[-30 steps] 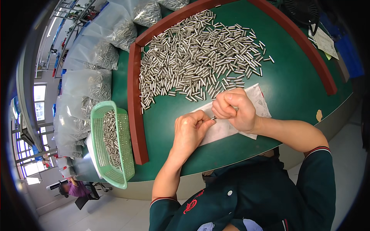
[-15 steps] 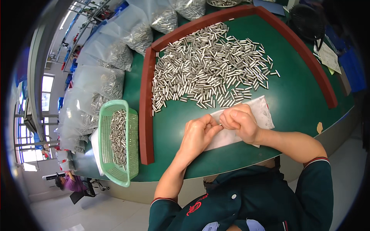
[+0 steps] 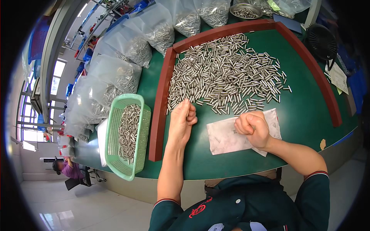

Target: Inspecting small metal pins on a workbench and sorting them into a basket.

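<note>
A wide heap of short shiny metal pins (image 3: pixel 227 73) lies on the green tabletop. My left hand (image 3: pixel 183 120) is closed at the heap's near left edge, beside the red-brown border strip. Its fingers are curled in, and whatever they hold is hidden. Over a stained white cloth (image 3: pixel 225 138), my right hand (image 3: pixel 253 129) is closed in a fist. What it holds, if anything, I cannot make out.
Left of the red-brown border (image 3: pixel 158 127), a green plastic basket (image 3: pixel 145 134) holds more pins. Clear bags of pins (image 3: pixel 158 32) line the table's left and back. A metal bowl (image 3: pixel 246 12) and black fan (image 3: pixel 320 40) stand at the back. Another person (image 3: pixel 71 169) sits far left.
My hands, close together over the cloth before, have parted. The left moved left to the heap's edge; the right moved slightly right and stayed closed. The whole view shifted somewhat.
</note>
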`<state>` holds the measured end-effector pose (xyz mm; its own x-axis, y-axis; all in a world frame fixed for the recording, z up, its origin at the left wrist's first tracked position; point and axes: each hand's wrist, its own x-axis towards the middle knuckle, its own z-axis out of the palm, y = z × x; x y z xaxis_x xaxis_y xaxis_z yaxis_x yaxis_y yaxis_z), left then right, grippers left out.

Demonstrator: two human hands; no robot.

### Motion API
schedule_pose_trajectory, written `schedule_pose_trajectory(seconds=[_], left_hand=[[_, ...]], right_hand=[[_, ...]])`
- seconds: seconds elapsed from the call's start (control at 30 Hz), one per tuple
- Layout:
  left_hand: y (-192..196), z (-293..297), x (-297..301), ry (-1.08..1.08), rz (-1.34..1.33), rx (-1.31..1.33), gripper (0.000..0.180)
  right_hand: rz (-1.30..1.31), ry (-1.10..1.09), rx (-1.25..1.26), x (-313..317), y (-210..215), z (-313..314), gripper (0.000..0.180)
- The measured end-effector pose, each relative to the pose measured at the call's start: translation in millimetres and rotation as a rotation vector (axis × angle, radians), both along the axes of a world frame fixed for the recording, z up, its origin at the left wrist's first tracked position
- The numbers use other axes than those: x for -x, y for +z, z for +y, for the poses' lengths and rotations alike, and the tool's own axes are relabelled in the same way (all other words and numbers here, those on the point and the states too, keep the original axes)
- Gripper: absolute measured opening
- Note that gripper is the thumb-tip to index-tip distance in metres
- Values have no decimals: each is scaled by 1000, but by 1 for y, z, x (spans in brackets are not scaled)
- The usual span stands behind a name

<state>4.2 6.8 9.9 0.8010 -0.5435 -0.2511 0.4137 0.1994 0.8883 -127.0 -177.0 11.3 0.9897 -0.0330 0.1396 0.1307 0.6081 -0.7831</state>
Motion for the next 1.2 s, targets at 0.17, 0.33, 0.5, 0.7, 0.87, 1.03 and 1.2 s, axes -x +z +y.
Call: schedule_pose_trajectory(seconds=[0.17, 0.33, 0.5, 0.7, 0.87, 1.03, 1.2], left_hand=[[1, -9, 1, 148, -960, -919, 12], [-2, -11, 7, 30, -1066, -1026, 13], [10, -19, 19, -108, -892, -914, 6], [14, -35, 61, -450, -1127, -690, 5], [19, -39, 63, -396, -1027, -723, 9], [11, -38, 64, -391, -1072, -719, 8], [10, -38, 63, -379, -1056, -730, 7]], right_hand=[[10, -5, -3, 1, 2, 1, 35], [8, -16, -2, 3, -1, 1, 35], [17, -34, 18, 0, -2, 0, 37], [-27, -121, 21, 4, -2, 2, 37], [-27, -144, -37, 2, -3, -5, 37], [6, -122, -89, -1, -6, -7, 37], [-21, -134, -91, -1, -8, -3, 38]])
